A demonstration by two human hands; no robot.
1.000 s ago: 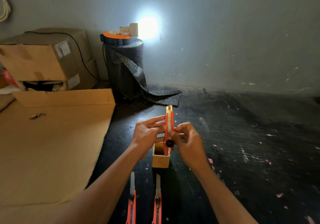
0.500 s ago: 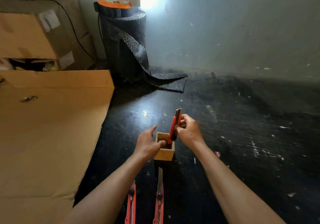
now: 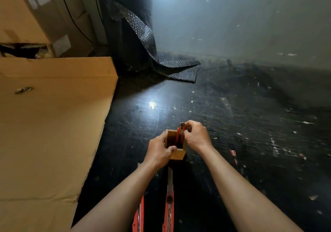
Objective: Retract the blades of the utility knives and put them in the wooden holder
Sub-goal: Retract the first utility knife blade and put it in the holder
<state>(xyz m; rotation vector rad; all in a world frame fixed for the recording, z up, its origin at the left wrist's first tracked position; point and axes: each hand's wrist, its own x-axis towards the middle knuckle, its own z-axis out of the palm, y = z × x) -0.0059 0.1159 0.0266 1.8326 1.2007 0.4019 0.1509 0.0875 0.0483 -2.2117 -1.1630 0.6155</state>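
At centre frame we lower a red-bodied utility knife (image 3: 179, 135) into the small square wooden holder (image 3: 177, 154) standing on the dark, scuffed floor (image 3: 250, 124). Our right hand (image 3: 196, 136) is closed on the knife's upper end, fingertips pinched round its tip, which pokes just above the holder's far rim; most of the red body is already inside the opening, upright with its long axis running nearly vertical and leaning against the right-hand wall. Our left hand (image 3: 158, 150) wraps the holder's left side, thumb hooked over the near rim, keeping it steady. We judge the coming move to be a plain release, the knife having only to drop the last stretch along its own axis, straight down from the right hand's grip. Two more red utility knives lie flat at bottom centre, just below the holder: a left floor knife (image 3: 139, 213), half hidden behind our left forearm, and a right floor knife (image 3: 169, 203) whose pale blade is plainly extended and points up the frame toward the holder. Both run lengthwise between our forearms, and either hand could reach them; the left looks marginally nearer. A large flat sheet of brown cardboard (image 3: 53, 124) fills the left of the frame, and a dark roll of bubble wrap (image 3: 129, 34) stands at upper centre.
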